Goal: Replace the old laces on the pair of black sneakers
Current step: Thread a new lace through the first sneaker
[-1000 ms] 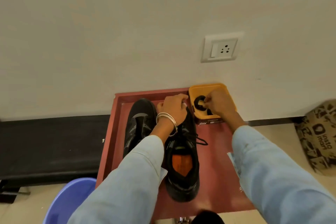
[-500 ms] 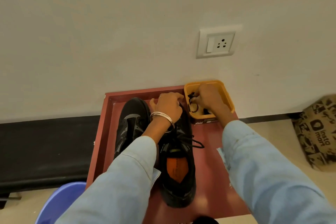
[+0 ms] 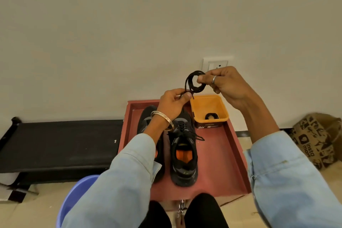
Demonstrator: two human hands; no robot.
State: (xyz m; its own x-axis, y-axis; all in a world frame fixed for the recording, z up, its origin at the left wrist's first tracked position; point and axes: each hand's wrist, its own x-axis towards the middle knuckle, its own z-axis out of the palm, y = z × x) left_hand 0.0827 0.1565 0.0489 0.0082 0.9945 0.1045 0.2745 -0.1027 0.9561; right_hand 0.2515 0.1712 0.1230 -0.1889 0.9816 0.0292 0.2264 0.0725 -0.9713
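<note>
"insta mart" printed on brown paper bag, label on yellow box too small to read

Soft, even, rather dim light falls on my view; shadows stay faint, the wall looks grainy, and edges bow outward.

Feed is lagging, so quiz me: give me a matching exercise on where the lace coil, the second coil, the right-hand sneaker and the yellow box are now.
Things:
1. coiled black lace
2. second lace coil
3. right-hand sneaker
4. yellow box

Places:
A. inside the box
B. red tray's far right corner
C. held up between both hands
D. on the tray, laced

Pairs: 1-C, 2-A, 3-D, 4-B
</note>
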